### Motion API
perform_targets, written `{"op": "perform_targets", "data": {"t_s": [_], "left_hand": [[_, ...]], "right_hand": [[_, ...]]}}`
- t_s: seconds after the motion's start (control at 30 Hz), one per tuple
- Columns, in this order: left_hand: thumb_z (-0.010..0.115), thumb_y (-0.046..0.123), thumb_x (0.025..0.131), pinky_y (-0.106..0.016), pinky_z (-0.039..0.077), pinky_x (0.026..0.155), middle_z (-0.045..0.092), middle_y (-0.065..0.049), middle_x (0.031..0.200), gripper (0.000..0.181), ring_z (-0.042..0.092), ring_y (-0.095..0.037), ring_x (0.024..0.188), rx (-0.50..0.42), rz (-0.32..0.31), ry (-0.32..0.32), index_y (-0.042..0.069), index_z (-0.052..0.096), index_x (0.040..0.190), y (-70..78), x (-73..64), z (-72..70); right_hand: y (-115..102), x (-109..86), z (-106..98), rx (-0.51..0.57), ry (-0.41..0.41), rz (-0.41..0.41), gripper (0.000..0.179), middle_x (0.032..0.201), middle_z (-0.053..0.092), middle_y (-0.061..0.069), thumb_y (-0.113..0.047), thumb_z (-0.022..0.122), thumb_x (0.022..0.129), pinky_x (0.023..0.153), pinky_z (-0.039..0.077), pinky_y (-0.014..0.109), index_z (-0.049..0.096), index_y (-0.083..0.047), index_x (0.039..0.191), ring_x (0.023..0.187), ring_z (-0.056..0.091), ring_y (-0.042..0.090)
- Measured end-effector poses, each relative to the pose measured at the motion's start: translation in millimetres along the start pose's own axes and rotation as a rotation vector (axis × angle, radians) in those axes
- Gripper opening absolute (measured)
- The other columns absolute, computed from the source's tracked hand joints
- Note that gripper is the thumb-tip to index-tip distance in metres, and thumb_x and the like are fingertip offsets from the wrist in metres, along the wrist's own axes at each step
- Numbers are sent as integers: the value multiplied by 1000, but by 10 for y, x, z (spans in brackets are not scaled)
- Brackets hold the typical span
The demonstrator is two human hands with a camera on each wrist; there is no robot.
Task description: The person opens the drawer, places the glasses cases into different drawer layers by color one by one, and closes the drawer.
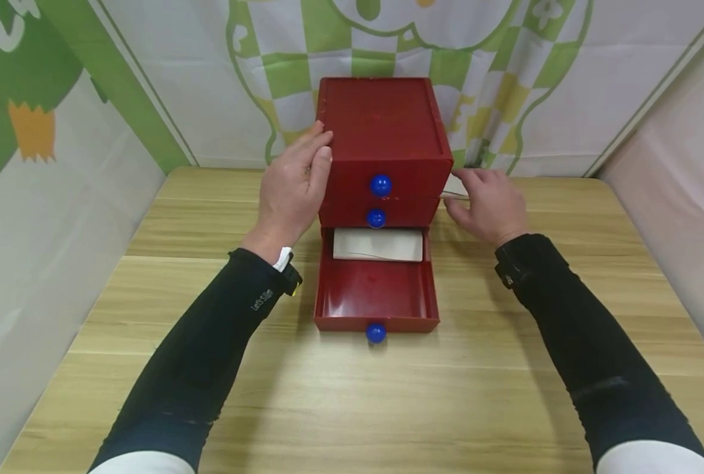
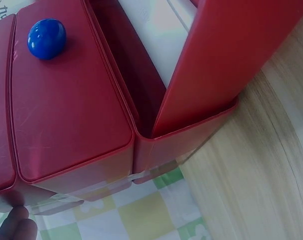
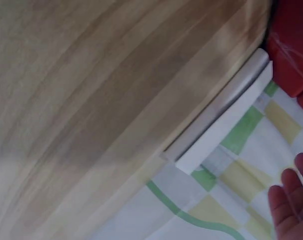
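A red drawer cabinet [image 1: 381,122] with blue knobs stands at the back of the table. Its bottom drawer [image 1: 376,296] is pulled out, and a cream-white stack like a book or papers [image 1: 378,245] lies at the drawer's rear. My left hand [image 1: 295,178] rests against the cabinet's left side, fingers extended; in the left wrist view only some of its fingers [image 2: 19,225] show. At the cabinet's right side is my right hand [image 1: 491,204], thumb and fingers apart. Near it lies a white book-like block [image 3: 219,115], partly hidden in the head view. The right fingers [image 3: 286,200] look apart from it.
The two upper drawers, with blue knobs [image 1: 381,185], are closed. A white curtain [image 1: 387,62] with green and yellow checks hangs behind the cabinet. Wood-grain table surface [image 1: 358,401] spreads in front, and printed fabric walls flank both sides.
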State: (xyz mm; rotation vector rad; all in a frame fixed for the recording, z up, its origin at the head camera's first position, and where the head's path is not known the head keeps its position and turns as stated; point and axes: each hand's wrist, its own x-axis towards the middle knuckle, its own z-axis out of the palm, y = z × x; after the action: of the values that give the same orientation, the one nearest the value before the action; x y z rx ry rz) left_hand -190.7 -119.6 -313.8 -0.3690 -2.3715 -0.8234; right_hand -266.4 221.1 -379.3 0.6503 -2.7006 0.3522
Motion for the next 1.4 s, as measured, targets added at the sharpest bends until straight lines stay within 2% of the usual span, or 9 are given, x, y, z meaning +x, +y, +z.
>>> {"op": "perform_targets", "data": {"t_s": [0.17,0.33,0.47,0.7,0.93,1.17,1.4], "left_hand": [[40,34,113,-34,43,118,54,-6,155,47,50,-15,145,-4,-2,0,9,62,145,-1,1,-2],[40,34,113,-34,43,118,54,-5,156,46,50,-15,145,-1,-2,0,9,62,146,-2,7,-1],[41,34,113,-33,43,118,54,-6,156,46,50,-15,145,-1,-2,-1,9,62,145,8,13,8],[41,35,113,-31,41,119,54,-5,156,47,50,-15,145,17,-10,-12,10,62,146,24,19,13],[40,35,113,-31,42,118,54,-4,156,47,50,-14,145,19,-6,-12,10,62,146,23,15,17],[41,34,113,-32,43,118,55,-6,155,46,51,-15,144,20,1,-1,9,62,145,20,11,11],[41,33,113,-33,43,118,55,-7,155,46,51,-16,144,15,2,3,8,62,145,-1,-2,-2]], "right_hand": [[64,66,67,-33,-125,18,68,145,56,30,-38,66,96,110,42,65,49,-9,155,128,52,55],[120,129,146,-48,-265,100,78,155,42,35,-43,65,96,113,36,70,37,-11,161,135,43,61],[184,191,217,-52,-328,152,82,158,36,36,-45,64,96,116,33,69,33,-10,163,140,38,61],[306,259,284,-98,-371,152,83,156,38,38,-46,63,97,115,34,70,30,-8,163,138,40,61],[463,294,346,-92,-417,176,85,160,29,40,-49,60,98,114,33,72,25,-9,164,141,35,62],[483,261,363,-79,-398,172,83,161,29,39,-49,61,99,111,35,74,29,-6,162,139,36,63],[497,310,409,-89,-446,166,87,160,30,38,-53,58,100,111,35,74,22,-10,166,140,36,62]]}}
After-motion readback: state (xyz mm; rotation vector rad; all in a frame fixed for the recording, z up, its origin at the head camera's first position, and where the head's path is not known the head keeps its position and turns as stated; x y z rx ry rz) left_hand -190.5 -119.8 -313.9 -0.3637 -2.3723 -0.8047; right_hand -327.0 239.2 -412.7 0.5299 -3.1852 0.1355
